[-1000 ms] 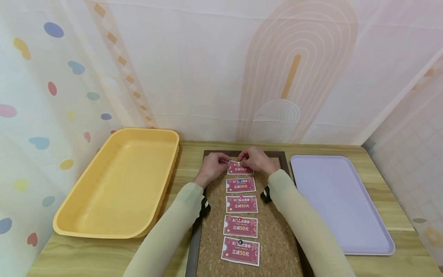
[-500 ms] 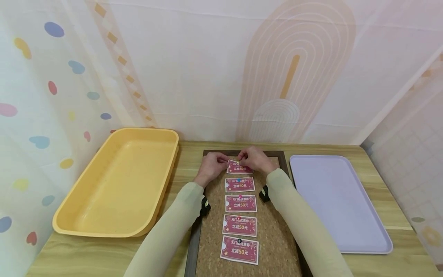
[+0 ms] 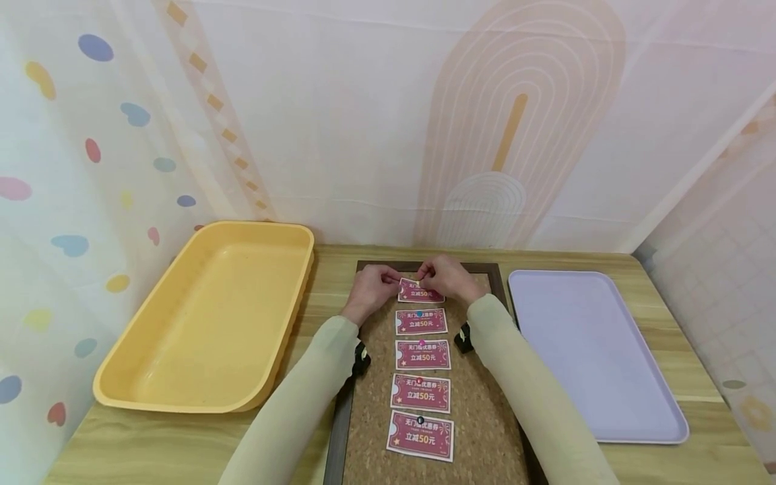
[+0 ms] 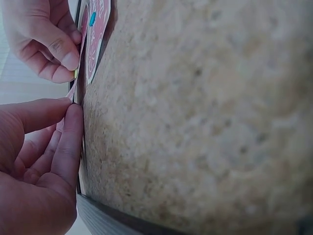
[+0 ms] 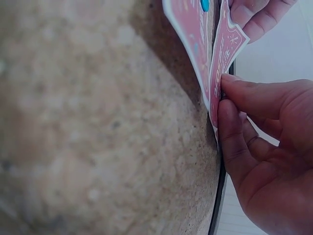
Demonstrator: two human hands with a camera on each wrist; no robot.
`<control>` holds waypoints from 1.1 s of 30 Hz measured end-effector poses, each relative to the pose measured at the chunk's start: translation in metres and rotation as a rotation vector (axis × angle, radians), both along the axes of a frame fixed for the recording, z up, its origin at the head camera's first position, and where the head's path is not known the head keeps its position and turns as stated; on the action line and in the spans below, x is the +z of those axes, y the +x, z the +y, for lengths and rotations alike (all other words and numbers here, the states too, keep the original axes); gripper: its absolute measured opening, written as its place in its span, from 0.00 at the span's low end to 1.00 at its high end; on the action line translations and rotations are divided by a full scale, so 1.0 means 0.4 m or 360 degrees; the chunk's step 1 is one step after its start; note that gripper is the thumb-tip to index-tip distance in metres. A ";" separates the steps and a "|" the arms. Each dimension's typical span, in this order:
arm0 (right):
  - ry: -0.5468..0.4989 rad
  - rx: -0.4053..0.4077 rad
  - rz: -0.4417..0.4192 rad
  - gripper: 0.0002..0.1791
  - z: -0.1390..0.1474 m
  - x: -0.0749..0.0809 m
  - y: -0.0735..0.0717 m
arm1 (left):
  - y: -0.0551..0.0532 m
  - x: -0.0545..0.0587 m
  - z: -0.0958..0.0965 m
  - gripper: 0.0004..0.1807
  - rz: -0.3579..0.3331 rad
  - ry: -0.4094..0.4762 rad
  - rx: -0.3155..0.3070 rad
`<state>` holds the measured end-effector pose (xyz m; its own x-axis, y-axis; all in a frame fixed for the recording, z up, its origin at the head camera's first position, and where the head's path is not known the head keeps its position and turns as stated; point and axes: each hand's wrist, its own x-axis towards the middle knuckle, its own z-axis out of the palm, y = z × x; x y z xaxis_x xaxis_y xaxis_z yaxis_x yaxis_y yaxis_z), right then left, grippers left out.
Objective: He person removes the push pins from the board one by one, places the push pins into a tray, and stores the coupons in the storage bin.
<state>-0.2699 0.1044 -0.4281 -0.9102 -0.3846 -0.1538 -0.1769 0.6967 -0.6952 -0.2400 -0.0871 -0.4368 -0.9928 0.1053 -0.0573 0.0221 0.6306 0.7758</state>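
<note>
A dark-framed corkboard [image 3: 485, 424] carries a column of red-and-white paper coupons, each lower one with a coloured pushpin near its top edge. At the far end, my left hand [image 3: 371, 291] pinches the left edge of the topmost coupon [image 3: 423, 294] between thumb and forefinger. My right hand [image 3: 453, 277] pinches a small yellow pushpin [image 4: 76, 73] at that coupon's upper edge, its fingers covering part of the print. Seen from the right wrist, the coupon [image 5: 227, 46] bends up off the cork. Just below lies a coupon [image 3: 421, 324] with a blue pushpin [image 5: 205, 5].
To the left of the board stands a deep yellow tray [image 3: 200, 323]. A flat lilac tray [image 3: 594, 357] lies on the right. Both rest on a wood-grain table [image 3: 661, 465], with a patterned cloth [image 3: 364, 121] hanging behind.
</note>
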 end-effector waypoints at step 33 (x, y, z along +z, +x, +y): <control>0.0009 -0.0033 -0.0021 0.06 0.001 0.001 0.012 | 0.003 -0.006 0.002 0.08 -0.0019 0.0013 0.0013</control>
